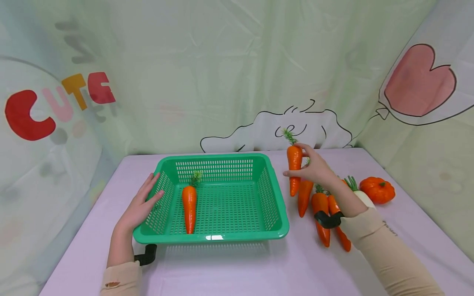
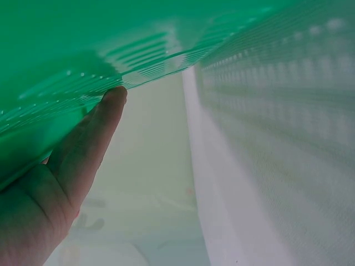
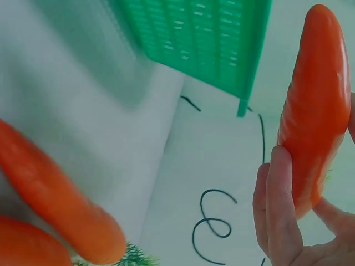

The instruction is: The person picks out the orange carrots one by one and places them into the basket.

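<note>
A green plastic basket point(image 1: 212, 237) sits on the table with one carrot point(image 1: 189, 207) lying in its left part, leafy top toward the back. My left hand point(image 1: 138, 205) rests against the basket's left side, fingers straight along the rim; in the left wrist view a finger point(image 2: 102, 127) touches the slotted outer wall. To the right of the basket, my right hand point(image 1: 312, 168) holds another carrot point(image 1: 294, 158) up off the table, leaves upward, between thumb and fingers. The right wrist view shows that carrot point(image 3: 316, 105) pinched, its tapered tip beyond the fingers.
Several more carrots point(image 1: 303, 199) lie on the table point(image 1: 314, 271) under and beside my right forearm. Behind that forearm are a white radish point(image 1: 364, 198) with green stems and an orange pumpkin point(image 1: 377, 190). A printed curtain point(image 1: 177, 82) hangs along the table's back and sides.
</note>
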`<state>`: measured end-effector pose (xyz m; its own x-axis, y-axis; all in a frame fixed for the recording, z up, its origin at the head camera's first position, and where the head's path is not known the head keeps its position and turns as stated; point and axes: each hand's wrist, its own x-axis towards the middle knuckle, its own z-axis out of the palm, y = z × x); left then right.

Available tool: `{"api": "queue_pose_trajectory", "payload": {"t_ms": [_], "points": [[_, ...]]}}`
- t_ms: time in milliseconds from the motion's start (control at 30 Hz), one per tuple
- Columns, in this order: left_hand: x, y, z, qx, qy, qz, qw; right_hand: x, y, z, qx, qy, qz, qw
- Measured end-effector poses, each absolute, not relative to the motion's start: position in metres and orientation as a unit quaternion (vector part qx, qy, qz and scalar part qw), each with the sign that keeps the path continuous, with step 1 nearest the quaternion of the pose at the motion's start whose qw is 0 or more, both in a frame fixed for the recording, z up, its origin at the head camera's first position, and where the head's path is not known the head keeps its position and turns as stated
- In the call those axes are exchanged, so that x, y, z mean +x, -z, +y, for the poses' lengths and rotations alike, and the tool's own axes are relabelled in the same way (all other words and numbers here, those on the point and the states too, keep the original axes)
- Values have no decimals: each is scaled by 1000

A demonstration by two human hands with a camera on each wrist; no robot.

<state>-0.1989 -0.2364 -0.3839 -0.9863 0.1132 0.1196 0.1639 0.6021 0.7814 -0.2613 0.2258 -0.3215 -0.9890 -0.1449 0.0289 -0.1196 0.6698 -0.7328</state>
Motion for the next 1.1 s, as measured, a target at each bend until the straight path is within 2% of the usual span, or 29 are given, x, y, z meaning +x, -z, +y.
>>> {"api": "queue_pose_trajectory", "payload": {"t_ms": [1100], "points": [[-199, 384, -237, -81, 447, -891, 24, -250, 292, 177, -145, 436, 887, 32]]}}
